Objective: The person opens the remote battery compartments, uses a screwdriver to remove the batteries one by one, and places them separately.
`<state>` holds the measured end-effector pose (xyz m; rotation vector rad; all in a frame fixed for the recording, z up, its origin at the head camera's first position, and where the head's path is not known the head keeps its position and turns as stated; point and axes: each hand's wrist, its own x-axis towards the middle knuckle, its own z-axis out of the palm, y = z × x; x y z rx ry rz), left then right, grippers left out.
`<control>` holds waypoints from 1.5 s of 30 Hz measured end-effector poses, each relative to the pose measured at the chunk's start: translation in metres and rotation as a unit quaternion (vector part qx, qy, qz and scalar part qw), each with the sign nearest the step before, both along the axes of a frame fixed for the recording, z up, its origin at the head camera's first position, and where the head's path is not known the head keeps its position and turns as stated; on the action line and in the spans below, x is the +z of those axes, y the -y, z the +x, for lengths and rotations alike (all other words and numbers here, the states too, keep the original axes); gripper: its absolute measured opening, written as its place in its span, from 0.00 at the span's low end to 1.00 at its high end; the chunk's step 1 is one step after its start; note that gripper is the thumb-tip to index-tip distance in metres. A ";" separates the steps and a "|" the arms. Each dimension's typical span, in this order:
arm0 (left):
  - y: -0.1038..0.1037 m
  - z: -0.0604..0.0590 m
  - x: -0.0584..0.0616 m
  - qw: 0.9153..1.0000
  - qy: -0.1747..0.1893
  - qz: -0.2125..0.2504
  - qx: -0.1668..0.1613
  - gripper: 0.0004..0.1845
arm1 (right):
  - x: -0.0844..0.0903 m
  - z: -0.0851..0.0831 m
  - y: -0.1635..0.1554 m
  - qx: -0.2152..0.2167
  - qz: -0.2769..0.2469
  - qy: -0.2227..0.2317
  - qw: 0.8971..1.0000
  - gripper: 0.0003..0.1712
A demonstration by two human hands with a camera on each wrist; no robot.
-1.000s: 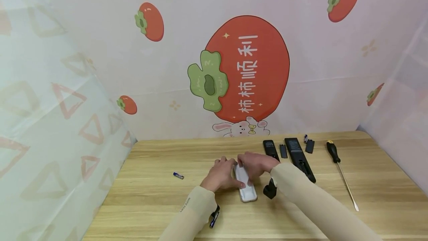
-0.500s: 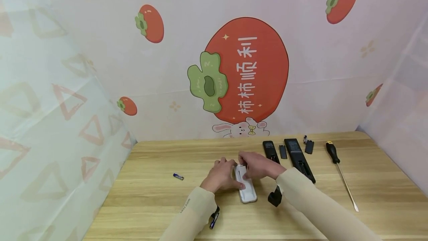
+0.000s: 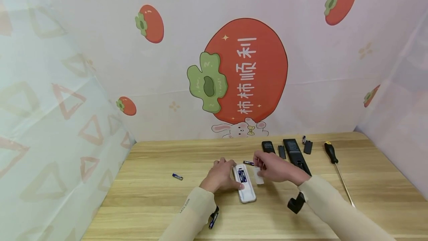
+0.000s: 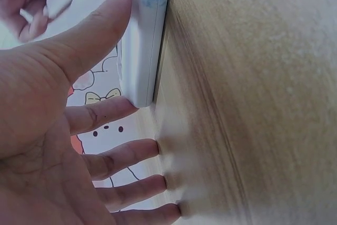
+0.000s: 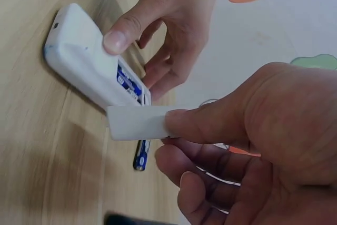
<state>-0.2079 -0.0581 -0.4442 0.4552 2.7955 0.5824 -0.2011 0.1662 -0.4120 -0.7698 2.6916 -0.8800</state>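
While the left hand pins the white plastic remote control flat on the light wooden desk, fingers nearly straight and thumb pressed to the remote's near side edge, the blue-labelled cells sit exposed in its open bay. Position: middle of the desk, closer to the near edge.

Just beyond and right of the remote, the right hand pinches the thin white battery cover between thumb and curled fingers, lifted off the bay. A small blue battery lies loose just past the remote's far end.

Risks, as judged:
- Cover held only at one end; a shallow pinch could let it drop or twist.
- Loose battery is round and could roll if brushed by either hand.
- Left hand presses rather than grips; remote may skid under sideways force.

Farther toward the far right corner: two black remote controls, a black-handled screwdriver.
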 end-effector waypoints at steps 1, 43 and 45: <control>0.000 0.000 0.000 1.000 0.000 0.001 0.001 0.42 | 0.000 0.002 -0.004 0.004 0.004 0.002 1.000 0.14; 0.000 0.001 0.005 1.000 0.027 0.006 0.011 0.42 | -0.003 0.012 -0.051 -0.003 0.045 0.015 0.999 0.10; 0.000 0.002 0.005 0.999 0.030 0.006 0.009 0.43 | -0.001 0.008 -0.062 -0.017 0.050 0.008 0.999 0.09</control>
